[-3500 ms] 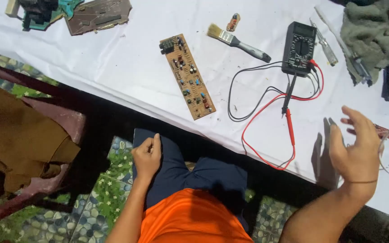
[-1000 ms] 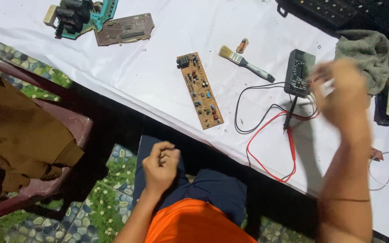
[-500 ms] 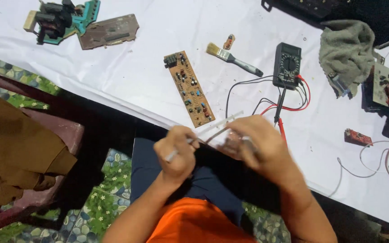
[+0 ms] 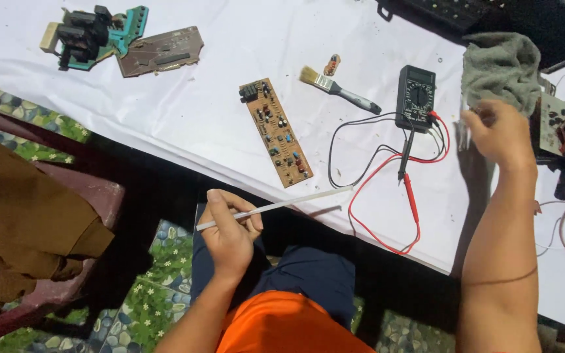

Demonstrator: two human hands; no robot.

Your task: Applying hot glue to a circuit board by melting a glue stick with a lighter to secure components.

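Left hand (image 4: pixel 230 232) pinched around a thin white stick (image 4: pixel 276 207), held just off the near edge of the white-covered table (image 4: pixel 184 124), tip aimed toward the black and red probe leads (image 4: pixel 387 189). Right hand (image 4: pixel 499 134) raised over the far side beside the grey cloth (image 4: pixel 499 68), fingers curled on something small and blurred, cannot tell what. Long brown circuit board (image 4: pixel 276 133) flat between both, paintbrush (image 4: pixel 338 89) and black multimeter (image 4: pixel 416 98) just beyond
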